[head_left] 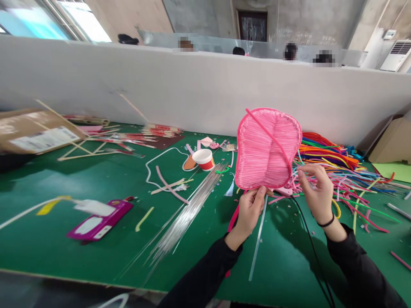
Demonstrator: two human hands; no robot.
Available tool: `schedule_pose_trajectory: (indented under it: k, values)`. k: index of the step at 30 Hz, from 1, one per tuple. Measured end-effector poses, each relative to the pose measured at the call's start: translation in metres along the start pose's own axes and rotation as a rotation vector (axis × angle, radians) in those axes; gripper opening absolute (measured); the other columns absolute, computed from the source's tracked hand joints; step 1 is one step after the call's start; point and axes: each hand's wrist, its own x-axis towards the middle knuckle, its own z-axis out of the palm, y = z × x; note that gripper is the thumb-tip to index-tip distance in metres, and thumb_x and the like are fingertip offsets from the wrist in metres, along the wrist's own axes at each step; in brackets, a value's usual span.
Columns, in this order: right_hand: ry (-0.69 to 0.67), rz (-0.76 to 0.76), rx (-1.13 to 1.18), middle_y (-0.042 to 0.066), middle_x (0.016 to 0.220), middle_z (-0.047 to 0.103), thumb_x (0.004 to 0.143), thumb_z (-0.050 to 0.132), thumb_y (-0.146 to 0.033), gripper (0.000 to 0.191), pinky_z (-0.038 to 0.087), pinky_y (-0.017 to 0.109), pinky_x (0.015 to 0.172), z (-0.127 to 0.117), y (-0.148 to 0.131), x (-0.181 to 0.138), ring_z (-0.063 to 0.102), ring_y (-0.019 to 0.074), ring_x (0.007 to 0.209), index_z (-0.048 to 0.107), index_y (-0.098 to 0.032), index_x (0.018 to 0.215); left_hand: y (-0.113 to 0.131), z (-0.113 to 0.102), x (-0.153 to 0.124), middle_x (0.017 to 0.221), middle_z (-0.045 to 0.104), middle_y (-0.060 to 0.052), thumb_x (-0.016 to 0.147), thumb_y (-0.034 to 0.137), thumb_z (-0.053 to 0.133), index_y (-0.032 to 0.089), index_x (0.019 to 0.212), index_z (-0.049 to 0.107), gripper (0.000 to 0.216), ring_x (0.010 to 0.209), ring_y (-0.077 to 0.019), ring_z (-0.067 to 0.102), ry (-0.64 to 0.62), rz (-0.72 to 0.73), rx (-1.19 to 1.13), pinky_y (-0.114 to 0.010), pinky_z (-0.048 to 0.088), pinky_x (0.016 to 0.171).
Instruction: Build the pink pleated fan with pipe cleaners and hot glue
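Observation:
My left hand (250,214) grips the bottom edge of a pink fan-shaped piece (266,149), its thumb and fingers closed there. The piece stands upright above the table, covered in pleated pink strands with a thicker pink rim. A pink pipe cleaner (268,130) lies slantwise across its front, its upper end sticking past the top left edge. To the right of the piece, my right hand (317,192) is raised with thumb and forefinger pinched together; what they hold, if anything, is too small to make out. Below my left hand lies a clear stick (258,239).
Coloured pipe cleaners (334,154) pile up at right. A black cable (308,231) runs towards the front edge. Thin metal wires (192,209), a paper cup (203,159) and a purple box (101,220) lie leftward. A cardboard box (35,128) stands far left, before a white partition (128,81).

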Motion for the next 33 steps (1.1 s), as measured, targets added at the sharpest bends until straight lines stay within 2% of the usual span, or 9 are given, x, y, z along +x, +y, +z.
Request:
schedule_pose_trajectory:
  k: [2, 5, 8, 11, 18, 22, 25, 30, 33]
  values:
    - [0.013, 0.068, 0.034, 0.004, 0.092, 0.073, 0.09, 0.068, -0.031, 0.007, 0.051, 0.037, 0.082, 0.0, 0.001, 0.0, 0.066, 0.0209, 0.091, 0.069, -0.024, 0.091, 0.0, 0.0, 0.0, 0.044, 0.026, 0.009, 0.085, 0.066, 0.063, 0.021, 0.054, 0.036, 0.061, 0.036, -0.0038, 0.024, 0.005, -0.005, -0.001, -0.021, 0.014, 0.037]
    - [-0.004, 0.231, 0.13, 0.005, 0.096, 0.074, 0.088, 0.069, -0.039, 0.018, 0.053, 0.033, 0.074, 0.002, 0.003, 0.0, 0.068, 0.0199, 0.088, 0.068, -0.023, 0.098, 0.001, 0.0, 0.0, 0.044, 0.026, 0.009, 0.083, 0.067, 0.063, 0.021, 0.054, 0.037, 0.061, 0.036, -0.0038, 0.023, 0.014, -0.017, -0.004, -0.021, 0.014, 0.036]
    - [-0.126, 0.376, 0.195, 0.006, 0.091, 0.074, 0.088, 0.067, -0.048, 0.029, 0.051, 0.031, 0.067, 0.004, 0.006, 0.001, 0.067, 0.0187, 0.079, 0.07, -0.021, 0.098, 0.001, 0.0, 0.0, 0.044, 0.027, 0.009, 0.083, 0.068, 0.063, 0.021, 0.054, 0.038, 0.061, 0.036, -0.0039, 0.023, 0.02, -0.017, 0.011, -0.021, 0.014, 0.036]
    - [-0.205, 0.438, 0.25, 0.005, 0.078, 0.073, 0.084, 0.069, -0.054, 0.034, 0.048, 0.03, 0.062, 0.006, 0.007, 0.002, 0.065, 0.0177, 0.07, 0.072, -0.02, 0.087, 0.001, 0.0, 0.0, 0.044, 0.027, 0.009, 0.084, 0.068, 0.062, 0.021, 0.054, 0.036, 0.061, 0.036, -0.004, 0.024, 0.024, -0.01, 0.026, -0.021, 0.015, 0.036]
    - [-0.068, 0.415, 0.346, 0.001, 0.074, 0.066, 0.084, 0.07, -0.05, 0.03, 0.047, 0.029, 0.064, 0.0, 0.006, 0.004, 0.059, 0.0156, 0.068, 0.064, -0.021, 0.082, 0.002, 0.001, 0.0, 0.044, 0.027, 0.008, 0.082, 0.069, 0.063, 0.021, 0.054, 0.037, 0.062, 0.036, -0.004, 0.024, 0.012, -0.014, 0.002, -0.021, 0.014, 0.035]
    - [-0.023, 0.415, 0.443, -0.001, 0.073, 0.061, 0.091, 0.06, -0.044, 0.024, 0.046, 0.029, 0.066, 0.0, 0.002, 0.005, 0.057, 0.0151, 0.069, 0.056, -0.023, 0.08, 0.001, 0.0, 0.001, 0.045, 0.028, 0.008, 0.083, 0.068, 0.063, 0.021, 0.054, 0.036, 0.061, 0.036, -0.0038, 0.024, 0.014, -0.005, 0.002, -0.02, 0.015, 0.035]
    - [-0.019, 0.355, 0.484, -0.002, 0.07, 0.053, 0.096, 0.05, -0.039, 0.028, 0.043, 0.029, 0.065, 0.0, -0.002, 0.004, 0.053, 0.0147, 0.066, 0.049, -0.024, 0.073, 0.001, 0.0, 0.001, 0.045, 0.028, 0.009, 0.084, 0.068, 0.063, 0.021, 0.056, 0.037, 0.06, 0.036, -0.0037, 0.024, 0.006, -0.008, -0.012, -0.02, 0.015, 0.035]
    - [-0.1, 0.224, 0.221, -0.001, 0.067, 0.055, 0.101, 0.044, -0.041, 0.034, 0.04, 0.03, 0.061, -0.005, -0.009, 0.002, 0.05, 0.0147, 0.063, 0.052, -0.023, 0.073, 0.004, 0.002, -0.001, 0.045, 0.027, 0.009, 0.083, 0.067, 0.064, 0.021, 0.055, 0.035, 0.061, 0.037, -0.0036, 0.024, 0.003, -0.01, -0.025, -0.02, 0.015, 0.035]
    - [-0.17, 0.067, 0.027, 0.0, 0.067, 0.057, 0.1, 0.05, -0.038, 0.034, 0.041, 0.032, 0.063, -0.007, -0.014, 0.002, 0.051, 0.0158, 0.064, 0.054, -0.023, 0.07, 0.005, 0.002, -0.001, 0.046, 0.028, 0.008, 0.083, 0.067, 0.064, 0.021, 0.055, 0.037, 0.06, 0.037, -0.0038, 0.024, 0.011, -0.014, -0.014, -0.02, 0.015, 0.036]
